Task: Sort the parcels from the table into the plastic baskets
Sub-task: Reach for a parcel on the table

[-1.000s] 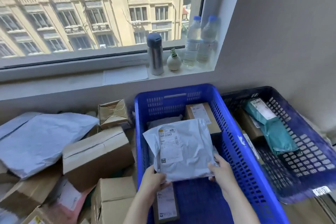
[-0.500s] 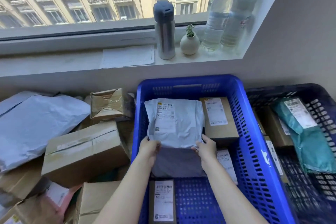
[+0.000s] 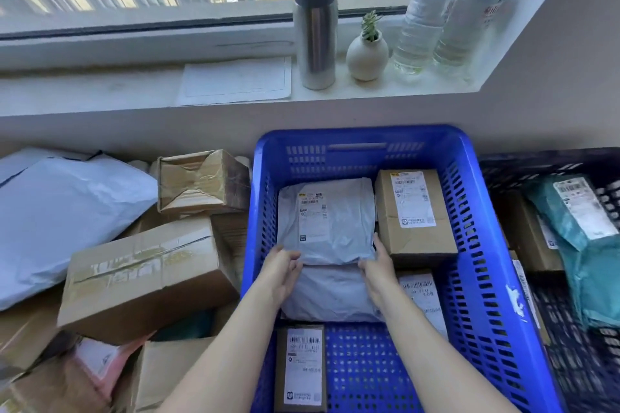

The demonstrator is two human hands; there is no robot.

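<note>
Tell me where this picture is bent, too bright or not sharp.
Head view: the wide-angle lens bows the sides of the blue basket and tilts the water bottles; daylight washes those bottles out; the label on the grey mailer is too soft to read.

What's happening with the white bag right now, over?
Both gripping: left hand and right hand on white bag near corners. It lies in blue basket, over a grey bag. brown box close on its right, not blocking.
</note>
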